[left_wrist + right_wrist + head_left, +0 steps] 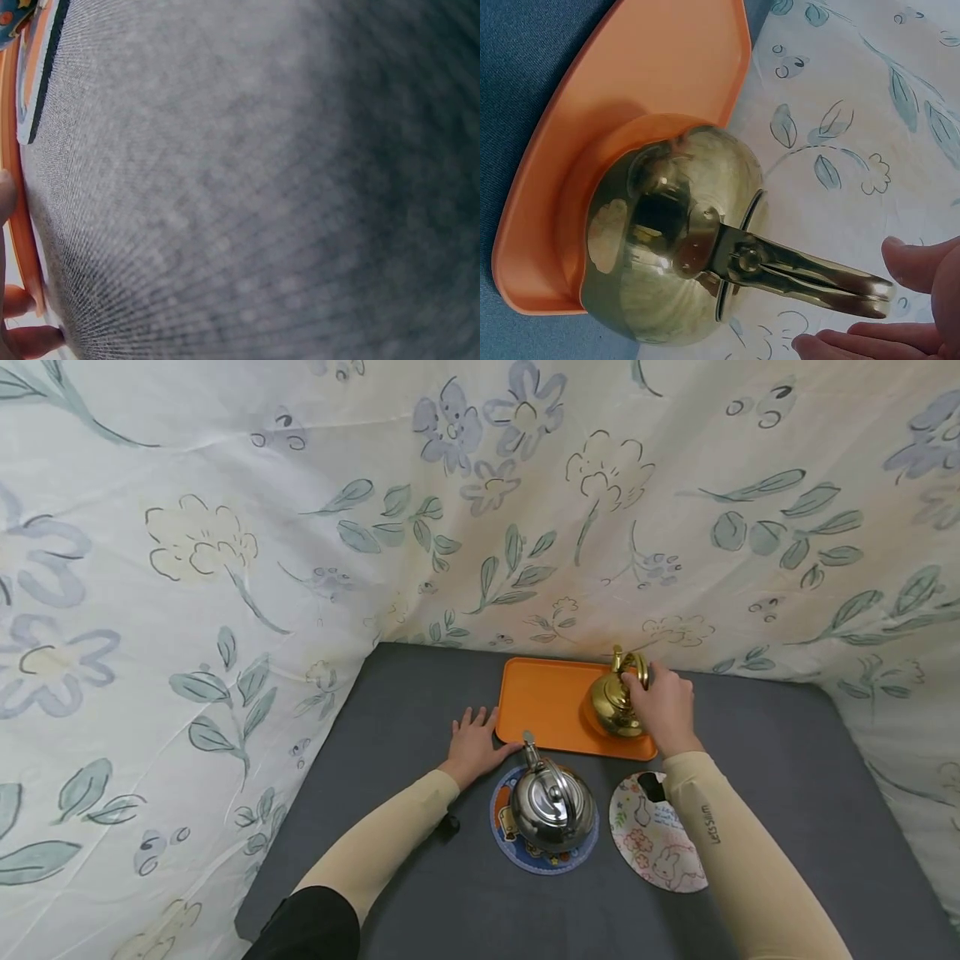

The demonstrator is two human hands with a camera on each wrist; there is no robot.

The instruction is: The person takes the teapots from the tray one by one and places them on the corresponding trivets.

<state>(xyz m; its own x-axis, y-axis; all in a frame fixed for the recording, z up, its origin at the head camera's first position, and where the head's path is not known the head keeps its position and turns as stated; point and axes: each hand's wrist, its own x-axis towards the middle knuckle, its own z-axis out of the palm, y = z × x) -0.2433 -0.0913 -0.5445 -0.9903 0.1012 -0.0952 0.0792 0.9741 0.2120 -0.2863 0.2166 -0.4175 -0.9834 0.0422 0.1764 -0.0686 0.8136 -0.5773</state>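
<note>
A gold kettle [617, 703] stands on the right part of an orange tray [551, 667]. At its raised handle is my right hand [666, 706]. The right wrist view shows the thumb and fingers of this hand [922, 300] on either side of the end of the kettle's [667, 247] handle, with a visible gap. My left hand [476, 747] lies with spread fingers by the tray's left front corner; in the left wrist view, fingers [30, 341] are beside the tray's rim [22, 247]. Whether they press on it is unclear.
In front of the tray, a silver kettle [551, 808] stands on a round blue mat [525, 857]. To its right lies a round pink-and-white mat [652, 852], partly under my right forearm. A floral cloth [480, 527] hangs behind the grey table [465, 902].
</note>
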